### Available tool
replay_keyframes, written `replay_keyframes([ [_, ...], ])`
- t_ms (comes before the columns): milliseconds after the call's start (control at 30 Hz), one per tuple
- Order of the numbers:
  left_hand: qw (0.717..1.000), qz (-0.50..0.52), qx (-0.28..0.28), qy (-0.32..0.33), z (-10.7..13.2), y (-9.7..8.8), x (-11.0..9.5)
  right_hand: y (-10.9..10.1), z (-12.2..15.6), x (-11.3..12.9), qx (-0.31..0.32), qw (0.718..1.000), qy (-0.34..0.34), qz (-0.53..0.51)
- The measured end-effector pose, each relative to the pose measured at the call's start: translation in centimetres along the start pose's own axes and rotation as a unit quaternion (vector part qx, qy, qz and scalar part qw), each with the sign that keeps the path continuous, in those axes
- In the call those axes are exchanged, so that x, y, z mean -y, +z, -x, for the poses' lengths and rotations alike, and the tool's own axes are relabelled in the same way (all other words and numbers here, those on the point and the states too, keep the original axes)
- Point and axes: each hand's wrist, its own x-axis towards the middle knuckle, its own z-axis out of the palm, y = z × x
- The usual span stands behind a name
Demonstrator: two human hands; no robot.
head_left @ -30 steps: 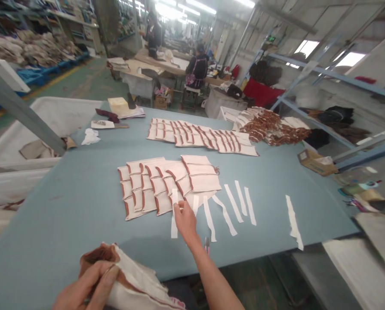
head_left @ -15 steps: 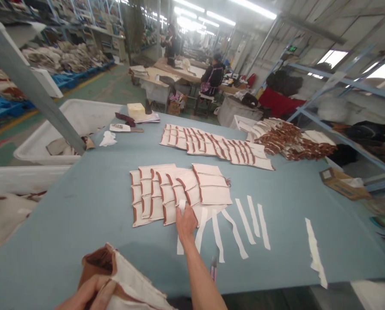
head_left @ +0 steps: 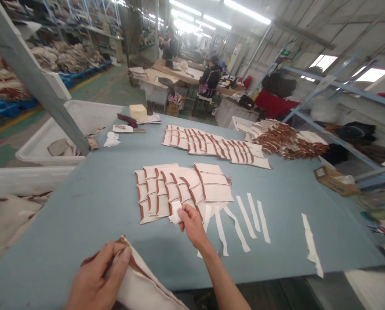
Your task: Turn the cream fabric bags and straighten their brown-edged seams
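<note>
Cream fabric piece (head_left: 140, 286) runs past the view's bottom edge.

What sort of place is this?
Probably a sewing or textile workshop: cream fabric pieces with brown edges lie overlapping near white strips on a broad worktable, and cloth heaps sit on blue pallets behind. The exact product isn't clear.

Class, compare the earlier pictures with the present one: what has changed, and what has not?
The right hand has lifted a narrow white strip off the blue-green table; it now looks bunched up. The left hand still grips the cream-and-brown fabric piece, which now gapes less. The other white strips and the overlapping cream panels with brown edges stayed put.
</note>
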Motion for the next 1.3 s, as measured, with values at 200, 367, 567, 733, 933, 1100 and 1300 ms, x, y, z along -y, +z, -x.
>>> replay_keyframes([
  [200, 0.993, 0.077, 0.076, -0.038, -2.3, -0.6, -1.8, -1.5, 8.2, 9.6, 0.145, 0.982, -0.079, -0.09],
  [367, 0.953, 0.236, 0.172, -0.074, -0.9, -1.1, -4.0, -1.4, 11.1, 13.5, 0.182, 0.976, -0.109, -0.038],
  [567, 0.909, 0.312, 0.271, -0.057, 0.9, -2.8, -4.6, -0.9, 12.6, 15.1, 0.169, 0.982, -0.075, 0.03],
  [733, 0.912, 0.309, 0.252, -0.098, 2.5, -3.5, -4.3, -0.6, 12.9, 16.7, 0.22, 0.974, -0.008, 0.059],
  [933, 0.921, 0.308, 0.206, -0.118, 4.3, -3.8, -3.7, -0.7, 12.7, 17.9, 0.261, 0.961, 0.028, 0.089],
  [1100, 0.927, 0.302, 0.185, -0.126, 4.6, -3.8, -3.8, -0.6, 13.2, 17.7, 0.231, 0.966, -0.018, 0.111],
  [1300, 0.926, 0.279, 0.254, -0.023, 3.7, -3.9, -3.3, -0.3, 14.3, 16.4, 0.125, 0.975, -0.104, 0.15],
])
